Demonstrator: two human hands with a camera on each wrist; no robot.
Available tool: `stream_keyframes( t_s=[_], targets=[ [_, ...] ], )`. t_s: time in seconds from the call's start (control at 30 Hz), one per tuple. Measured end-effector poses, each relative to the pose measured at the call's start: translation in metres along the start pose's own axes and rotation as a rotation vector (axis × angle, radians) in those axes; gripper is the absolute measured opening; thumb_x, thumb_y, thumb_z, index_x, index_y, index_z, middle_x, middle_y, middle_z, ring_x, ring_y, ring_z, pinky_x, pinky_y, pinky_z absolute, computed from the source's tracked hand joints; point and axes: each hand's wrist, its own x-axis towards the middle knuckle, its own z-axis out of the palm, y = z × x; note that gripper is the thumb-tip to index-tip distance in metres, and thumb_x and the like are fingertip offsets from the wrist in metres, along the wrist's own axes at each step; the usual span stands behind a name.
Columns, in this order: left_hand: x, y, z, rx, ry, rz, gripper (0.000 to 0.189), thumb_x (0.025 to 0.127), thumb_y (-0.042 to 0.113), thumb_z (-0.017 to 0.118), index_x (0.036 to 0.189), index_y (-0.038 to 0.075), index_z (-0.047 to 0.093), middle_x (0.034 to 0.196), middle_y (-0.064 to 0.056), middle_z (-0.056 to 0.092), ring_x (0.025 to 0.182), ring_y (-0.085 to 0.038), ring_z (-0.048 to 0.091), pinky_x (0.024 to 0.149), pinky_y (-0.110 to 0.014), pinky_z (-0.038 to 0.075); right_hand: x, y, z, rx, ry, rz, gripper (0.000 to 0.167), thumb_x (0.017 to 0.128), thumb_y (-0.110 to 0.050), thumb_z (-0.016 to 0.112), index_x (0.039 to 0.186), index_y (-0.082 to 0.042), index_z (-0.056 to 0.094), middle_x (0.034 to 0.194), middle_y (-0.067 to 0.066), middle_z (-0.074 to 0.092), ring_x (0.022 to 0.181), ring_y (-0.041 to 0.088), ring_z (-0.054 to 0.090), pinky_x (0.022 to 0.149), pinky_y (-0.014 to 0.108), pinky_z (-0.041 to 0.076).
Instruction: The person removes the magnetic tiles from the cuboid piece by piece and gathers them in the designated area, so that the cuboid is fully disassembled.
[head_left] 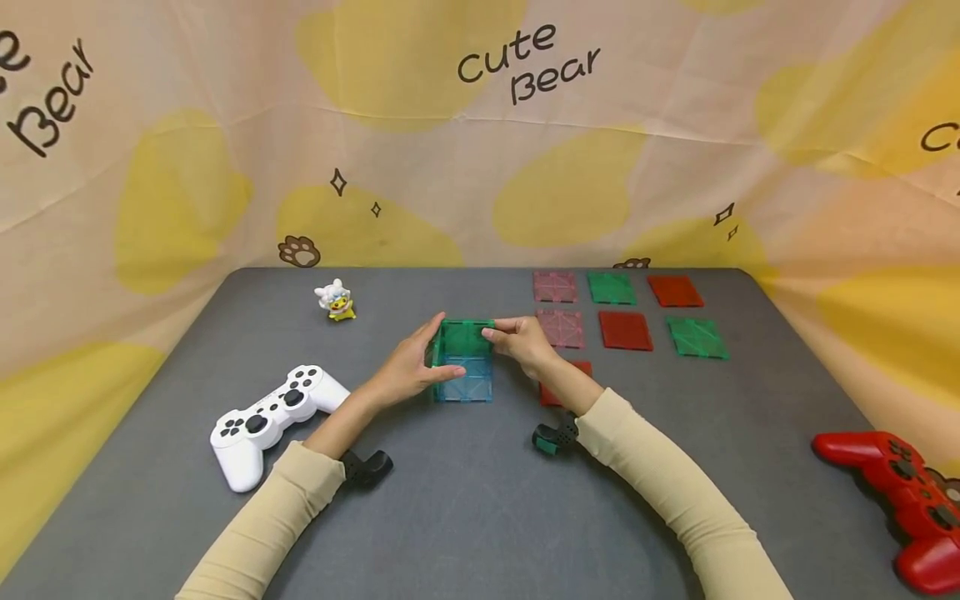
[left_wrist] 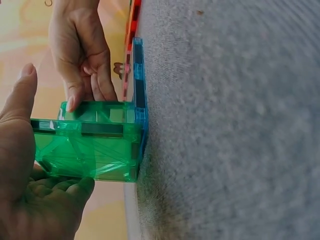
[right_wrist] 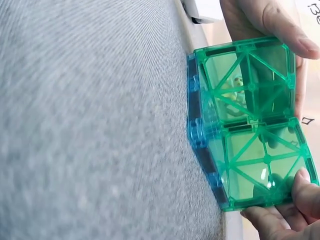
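A clear blue square magnetic tile point(head_left: 474, 389) lies flat on the table. Two green tiles stand upright along its edges, meeting at a corner: a back green tile point(head_left: 461, 338) and a left green tile point(left_wrist: 112, 157). My right hand point(head_left: 527, 343) pinches the back one near its upper right, thumb on the inner face and fingers behind. Around the left tile is my left hand point(head_left: 408, 367), its fingers resting along the outer face. Its thumb point(right_wrist: 300, 45) stretches straight out past the tile's top edge, over the blue tile in the head view.
Pink point(head_left: 555, 287), green point(head_left: 611, 287) and red tiles point(head_left: 626, 331) lie flat at the back right; another red tile point(head_left: 551, 393) is partly under the right forearm. A white game controller point(head_left: 273, 421) sits left, a red controller point(head_left: 911, 500) far right, a small figurine point(head_left: 336, 300) back left.
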Motion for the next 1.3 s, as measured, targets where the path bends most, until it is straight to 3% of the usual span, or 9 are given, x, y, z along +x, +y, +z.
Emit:
stream_keyframes(
  t_s=[0.4, 0.63, 0.8, 0.9, 0.97, 1.03, 1.13, 1.2, 1.3],
  targets=[
    [0.0, 0.006, -0.001, -0.003, -0.005, -0.005, 0.092, 0.079, 0.037, 0.07, 0.146, 0.002, 0.017, 0.145, -0.021, 0.031, 0.129, -0.035, 0.038, 0.101, -0.051, 0.034, 0.002, 0.0, -0.001, 0.075, 0.068, 0.035, 0.034, 0.089, -0.004, 0.056, 0.121, 0.009, 0.055, 0.12, 0.026, 0.057, 0.093, 0.016, 0.063, 0.089, 0.039, 0.047],
    [0.001, 0.005, -0.001, -0.01, -0.002, 0.001, 0.092, 0.078, 0.036, 0.072, 0.145, 0.002, 0.019, 0.14, -0.018, 0.039, 0.13, -0.032, 0.037, 0.104, -0.049, 0.031, 0.004, -0.004, -0.013, 0.157, 0.083, 0.058, 0.036, 0.091, -0.004, 0.053, 0.126, 0.007, 0.051, 0.123, 0.025, 0.055, 0.082, 0.008, 0.064, 0.09, 0.037, 0.047],
    [0.001, 0.003, -0.001, -0.019, -0.007, 0.019, 0.091, 0.078, 0.036, 0.071, 0.144, 0.001, 0.019, 0.14, -0.018, 0.04, 0.13, -0.032, 0.036, 0.104, -0.049, 0.031, 0.0, -0.019, -0.028, 0.208, 0.097, 0.028, 0.038, 0.091, -0.005, 0.053, 0.127, 0.007, 0.05, 0.097, 0.007, 0.067, 0.075, 0.006, 0.066, 0.09, 0.038, 0.045],
    [0.001, 0.002, -0.002, -0.026, -0.018, 0.024, 0.09, 0.079, 0.034, 0.071, 0.144, 0.001, 0.018, 0.14, -0.019, 0.039, 0.129, -0.032, 0.037, 0.103, -0.05, 0.032, -0.006, -0.029, -0.041, 0.204, 0.092, 0.009, 0.04, 0.091, -0.006, 0.054, 0.128, 0.007, 0.048, 0.081, -0.004, 0.066, 0.07, 0.005, 0.066, 0.09, 0.038, 0.046],
    [0.001, 0.003, -0.003, -0.029, -0.024, 0.026, 0.09, 0.079, 0.034, 0.071, 0.144, 0.001, 0.018, 0.14, -0.019, 0.039, 0.129, -0.032, 0.038, 0.103, -0.049, 0.032, -0.011, -0.033, -0.05, 0.191, 0.08, 0.004, 0.044, 0.091, -0.005, 0.054, 0.132, 0.005, 0.045, 0.09, 0.0, 0.067, 0.074, 0.005, 0.066, 0.091, 0.038, 0.045],
    [0.002, 0.002, -0.003, -0.032, -0.027, 0.028, 0.091, 0.079, 0.036, 0.07, 0.144, 0.001, 0.018, 0.14, -0.019, 0.038, 0.129, -0.033, 0.038, 0.102, -0.05, 0.032, -0.017, -0.035, -0.06, 0.16, 0.064, 0.007, 0.05, 0.09, -0.004, 0.055, 0.137, 0.002, 0.039, 0.112, 0.008, 0.063, 0.089, 0.01, 0.067, 0.091, 0.035, 0.045],
    [0.002, 0.002, -0.004, -0.03, -0.031, 0.031, 0.092, 0.079, 0.041, 0.069, 0.144, 0.001, 0.018, 0.141, -0.019, 0.038, 0.13, -0.032, 0.037, 0.103, -0.05, 0.032, -0.028, -0.037, -0.075, 0.113, 0.023, 0.013, 0.06, 0.09, -0.001, 0.054, 0.143, 0.0, 0.027, 0.14, 0.018, 0.041, 0.116, 0.022, 0.055, 0.096, 0.035, 0.041],
    [0.002, 0.001, -0.005, -0.031, -0.034, 0.029, 0.093, 0.079, 0.043, 0.068, 0.144, 0.001, 0.017, 0.141, -0.018, 0.038, 0.13, -0.032, 0.036, 0.104, -0.05, 0.031, -0.037, -0.037, -0.086, 0.074, 0.002, 0.015, 0.063, 0.09, -0.002, 0.054, 0.145, 0.0, 0.021, 0.147, 0.02, 0.029, 0.128, 0.028, 0.043, 0.097, 0.035, 0.039],
    [0.001, 0.0, -0.006, -0.035, -0.039, 0.033, 0.094, 0.079, 0.045, 0.067, 0.144, 0.0, 0.017, 0.141, -0.019, 0.037, 0.131, -0.033, 0.035, 0.104, -0.05, 0.03, -0.053, -0.034, -0.105, 0.049, -0.009, 0.015, 0.065, 0.091, -0.004, 0.052, 0.145, 0.002, 0.017, 0.149, 0.021, 0.022, 0.133, 0.031, 0.034, 0.099, 0.035, 0.037]
  ],
)
